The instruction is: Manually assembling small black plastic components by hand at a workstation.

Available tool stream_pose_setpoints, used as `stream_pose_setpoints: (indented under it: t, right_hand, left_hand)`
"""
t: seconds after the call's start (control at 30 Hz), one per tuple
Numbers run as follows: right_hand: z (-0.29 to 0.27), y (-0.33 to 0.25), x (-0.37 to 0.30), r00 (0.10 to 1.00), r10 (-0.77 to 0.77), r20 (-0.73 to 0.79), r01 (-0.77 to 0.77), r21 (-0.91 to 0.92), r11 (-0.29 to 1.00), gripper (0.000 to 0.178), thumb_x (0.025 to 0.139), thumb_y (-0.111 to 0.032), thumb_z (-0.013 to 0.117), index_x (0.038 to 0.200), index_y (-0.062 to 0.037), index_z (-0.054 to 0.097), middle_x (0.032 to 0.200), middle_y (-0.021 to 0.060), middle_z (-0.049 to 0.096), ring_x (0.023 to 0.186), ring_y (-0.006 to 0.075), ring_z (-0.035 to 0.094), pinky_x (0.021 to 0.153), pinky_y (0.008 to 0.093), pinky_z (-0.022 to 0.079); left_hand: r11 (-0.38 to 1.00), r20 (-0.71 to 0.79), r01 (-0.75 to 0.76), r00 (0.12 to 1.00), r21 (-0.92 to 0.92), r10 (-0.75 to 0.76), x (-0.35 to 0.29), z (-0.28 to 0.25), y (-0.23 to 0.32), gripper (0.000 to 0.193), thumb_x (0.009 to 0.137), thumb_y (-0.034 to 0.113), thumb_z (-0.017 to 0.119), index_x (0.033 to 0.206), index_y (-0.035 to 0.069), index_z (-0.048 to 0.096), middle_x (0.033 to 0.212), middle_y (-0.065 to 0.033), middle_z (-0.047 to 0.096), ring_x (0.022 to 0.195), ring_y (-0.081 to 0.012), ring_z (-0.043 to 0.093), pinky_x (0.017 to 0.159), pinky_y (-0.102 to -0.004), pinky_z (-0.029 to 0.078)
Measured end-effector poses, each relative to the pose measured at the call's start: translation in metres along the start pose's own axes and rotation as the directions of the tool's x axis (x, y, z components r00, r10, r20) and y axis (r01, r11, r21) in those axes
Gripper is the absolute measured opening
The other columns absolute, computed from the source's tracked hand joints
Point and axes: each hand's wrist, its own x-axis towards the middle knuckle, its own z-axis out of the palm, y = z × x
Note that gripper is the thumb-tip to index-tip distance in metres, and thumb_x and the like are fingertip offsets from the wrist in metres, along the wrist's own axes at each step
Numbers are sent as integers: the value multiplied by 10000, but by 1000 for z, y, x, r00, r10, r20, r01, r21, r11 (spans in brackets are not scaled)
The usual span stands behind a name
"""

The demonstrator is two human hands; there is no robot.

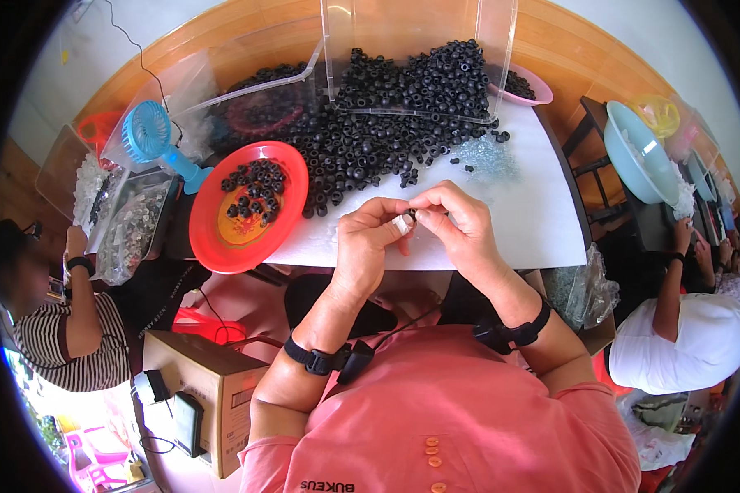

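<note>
My left hand (pixel 365 242) and my right hand (pixel 462 226) meet over the front of a white work surface (pixel 538 214). Their fingertips pinch together on a small black piece (pixel 411 214), mostly covered by the fingers. White tape wraps my left thumb. Just beyond lies a heap of small black hollow plastic pieces (pixel 362 152), spilling from a tipped clear plastic bin (pixel 403 23). Tiny clear bits (pixel 485 158) are spread to the right of that heap. Left of my hands, a red-orange plate (pixel 205 209) holds more of the black pieces.
A blue handheld fan (pixel 150 135) stands beside the plate. Behind the heap, a pink bowl (pixel 539 89) holds black pieces. A cardboard box (pixel 210 386) sits lower left. People work on both sides; a light-blue basin (pixel 641 156) stands on the right.
</note>
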Motion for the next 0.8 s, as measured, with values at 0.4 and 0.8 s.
stream_pose_setpoints:
  t: [0.4, 0.8]
  right_hand:
    - [-45, -1, 4, 982, -77, -173, 4, -390, 921, 126, 769, 8, 671, 877, -49, 640, 754, 97, 577, 663, 288, 582, 634, 376, 464]
    - [-25, 5, 2, 990, -36, 140, 139, -861, 489, 61, 771, -136, 672, 752, -78, 667, 823, 76, 613, 840, 280, 577, 746, 419, 406]
  left_hand:
    - [999, -47, -5, 999, 31, 7, -9, 1, -2, 162, 874, 21, 653, 1022, -44, 648, 834, -57, 648, 691, -120, 592, 595, -250, 482]
    - [998, 49, -49, 998, -41, 51, -1, -5, 0, 171, 890, 4, 631, 1041, -73, 618, 884, -111, 654, 769, -178, 617, 638, -291, 504]
